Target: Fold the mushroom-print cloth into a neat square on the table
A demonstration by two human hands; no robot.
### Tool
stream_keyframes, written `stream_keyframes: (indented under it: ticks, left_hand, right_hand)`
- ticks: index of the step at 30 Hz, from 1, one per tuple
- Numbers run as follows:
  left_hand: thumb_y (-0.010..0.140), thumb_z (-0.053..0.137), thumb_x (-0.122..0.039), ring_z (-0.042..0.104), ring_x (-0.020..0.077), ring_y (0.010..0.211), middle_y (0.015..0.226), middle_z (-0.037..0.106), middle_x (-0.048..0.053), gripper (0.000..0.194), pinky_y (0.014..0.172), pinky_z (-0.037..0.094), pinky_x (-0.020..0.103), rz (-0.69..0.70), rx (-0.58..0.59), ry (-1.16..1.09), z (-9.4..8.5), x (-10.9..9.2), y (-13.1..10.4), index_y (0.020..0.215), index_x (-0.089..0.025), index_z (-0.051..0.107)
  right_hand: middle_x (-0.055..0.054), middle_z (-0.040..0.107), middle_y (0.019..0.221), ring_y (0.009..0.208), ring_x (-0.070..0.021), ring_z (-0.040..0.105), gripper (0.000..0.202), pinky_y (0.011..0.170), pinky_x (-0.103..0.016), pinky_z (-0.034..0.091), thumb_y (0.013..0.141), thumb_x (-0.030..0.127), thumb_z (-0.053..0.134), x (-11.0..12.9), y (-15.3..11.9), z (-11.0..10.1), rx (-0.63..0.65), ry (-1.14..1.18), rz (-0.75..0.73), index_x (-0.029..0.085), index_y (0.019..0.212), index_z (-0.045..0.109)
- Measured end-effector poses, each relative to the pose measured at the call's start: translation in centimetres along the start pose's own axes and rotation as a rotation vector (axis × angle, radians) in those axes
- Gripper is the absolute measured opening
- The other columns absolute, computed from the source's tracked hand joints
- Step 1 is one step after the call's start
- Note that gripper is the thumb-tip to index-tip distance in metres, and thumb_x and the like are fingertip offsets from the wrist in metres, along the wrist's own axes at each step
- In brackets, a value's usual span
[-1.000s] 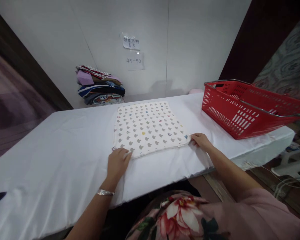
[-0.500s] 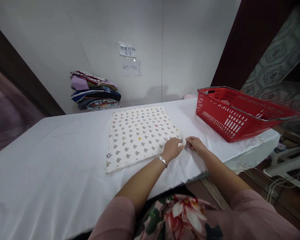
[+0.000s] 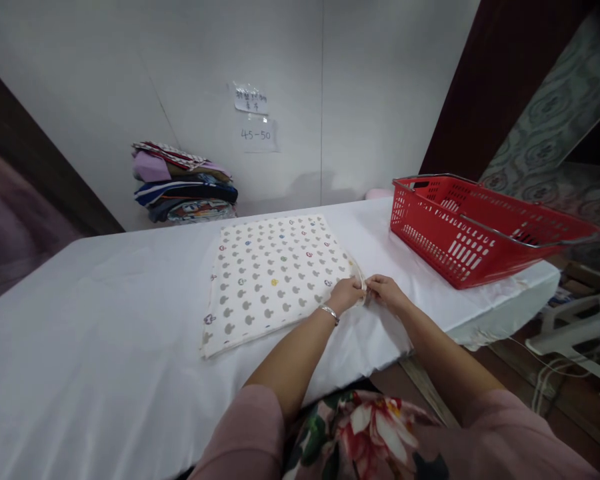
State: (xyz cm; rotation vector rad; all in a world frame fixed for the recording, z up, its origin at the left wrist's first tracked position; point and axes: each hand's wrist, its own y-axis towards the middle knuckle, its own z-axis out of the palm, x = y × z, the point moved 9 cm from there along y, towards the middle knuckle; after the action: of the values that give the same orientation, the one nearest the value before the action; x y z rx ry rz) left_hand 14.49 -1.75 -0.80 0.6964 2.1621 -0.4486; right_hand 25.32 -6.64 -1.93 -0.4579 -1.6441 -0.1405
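Observation:
A white cloth [image 3: 275, 273] with grey and a few coloured mushroom-like prints lies folded into a flat square in several layers. My left hand [image 3: 348, 294] is closed on its near right corner, thumb and fingers pinching the layers. Right beside it, my right hand [image 3: 383, 291] pinches the edge of the same corner, its fingertips almost meeting those of the left. Between the two hands the corner's layers are slightly lifted and parted. The rest of the cloth rests flat. A silver bracelet [image 3: 330, 313] circles my left wrist.
A white-covered table [image 3: 120, 320] bears the cloth. At its right end stands a red perforated basket [image 3: 430, 233] with metal handles. Folded clothes [image 3: 187, 183] are stacked by the wall at the back left. Two paper signs [image 3: 257, 135] hang on the wall.
The cloth's near right corner, folded over at the fingers before, now shows its layer edges. The cloth has shifted slightly left and nearer in view; my hands stay close together at the corner.

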Motion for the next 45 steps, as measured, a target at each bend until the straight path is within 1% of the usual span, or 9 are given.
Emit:
stream_keyframes:
  ticks: [7,13,16,22,27,34,37,40,45]
  left_hand:
    - [0.077,0.053,-0.024,0.056,0.0124,0.064,0.068,0.063,0.0,0.012,0.059,0.041,0.023,-0.033,-0.036,-0.046,-1.2,-0.3,-0.2,0.072,-0.017,0.061]
    - [0.083,0.046,-0.023,0.057,0.0167,0.079,0.084,0.064,0.003,0.015,0.069,0.041,0.028,0.09,-0.186,0.228,-1.7,-3.5,-1.2,0.078,-0.02,0.06]
    - [0.086,0.043,-0.023,0.057,0.0177,0.085,0.091,0.062,0.005,0.015,0.072,0.041,0.029,0.158,-0.204,0.331,-1.2,-4.3,-1.7,0.084,-0.02,0.058]
    - [0.089,0.041,-0.022,0.056,0.0182,0.089,0.094,0.06,0.006,0.014,0.073,0.041,0.029,0.231,-0.162,0.378,-0.6,-4.6,-2.5,0.088,-0.02,0.055]
    - [0.088,0.047,-0.03,0.056,0.0195,0.092,0.099,0.06,0.006,0.015,0.075,0.041,0.03,0.225,-0.15,0.37,-0.4,-4.5,-2.9,0.098,-0.02,0.053]
    - [0.085,0.047,-0.021,0.058,0.019,0.089,0.099,0.062,0.006,0.017,0.074,0.04,0.029,0.105,-0.201,0.329,-2.1,-3.4,-2.1,0.102,-0.021,0.053]
    - [0.082,0.047,-0.015,0.057,0.0194,0.09,0.1,0.063,0.005,0.022,0.074,0.04,0.03,0.073,-0.258,0.292,-3.7,-3.0,-1.7,0.102,-0.021,0.053]
    - [0.08,0.047,-0.011,0.057,0.0191,0.091,0.101,0.063,0.005,0.023,0.075,0.04,0.029,0.097,-0.289,0.302,-4.5,-3.1,-1.4,0.099,-0.021,0.053]
    - [0.08,0.044,-0.011,0.057,0.0187,0.089,0.099,0.062,0.005,0.022,0.073,0.04,0.029,0.161,-0.257,0.345,-3.6,-3.8,-1.6,0.097,-0.021,0.053]
  right_hand:
    - [0.004,0.053,0.047,0.04,-0.0069,0.042,0.017,0.037,-0.018,0.029,0.065,0.032,0.063,0.2,0.0,-0.8,-0.016,-0.061,-0.002,0.018,0.062,0.054]
    - [0.003,0.055,0.05,0.04,-0.0068,0.043,0.013,0.037,-0.018,0.028,0.065,0.028,0.061,0.5,-0.1,-0.3,0.042,-0.017,0.024,0.018,0.062,0.054]
    - [0.003,0.053,0.048,0.04,-0.0068,0.042,0.015,0.037,-0.018,0.027,0.065,0.031,0.061,0.5,-0.2,-0.2,0.07,0.028,0.03,0.018,0.062,0.054]
    - [0.003,0.055,0.053,0.044,-0.0069,0.046,0.019,0.04,-0.018,0.029,0.066,0.034,0.064,0.2,-0.5,-0.3,0.078,0.119,0.068,0.018,0.065,0.054]
    - [0.002,0.058,0.06,0.05,-0.0077,0.05,0.028,0.042,-0.018,0.03,0.07,0.043,0.065,0.5,-0.6,-0.2,0.073,0.129,0.078,0.018,0.066,0.052]
    - [-0.003,0.066,0.08,0.06,-0.008,0.055,0.023,0.044,-0.017,0.035,0.074,0.039,0.062,1.5,-0.3,-1.1,0.031,-0.073,-0.003,0.017,0.071,0.064]
    - [-0.003,0.066,0.07,0.048,-0.0075,0.052,0.018,0.039,-0.018,0.034,0.074,0.032,0.062,0.3,0.0,-2.0,-0.038,-0.17,0.071,0.016,0.066,0.061]
    - [-0.001,0.06,0.052,0.036,-0.0082,0.048,0.021,0.034,-0.02,0.032,0.074,0.03,0.062,-1.0,0.0,-2.0,-0.032,-0.225,0.144,0.016,0.059,0.057]
    - [0.0,0.058,0.044,0.029,-0.0092,0.046,0.023,0.029,-0.02,0.028,0.071,0.027,0.066,-1.5,-0.1,-0.9,0.012,-0.298,0.193,0.017,0.054,0.054]
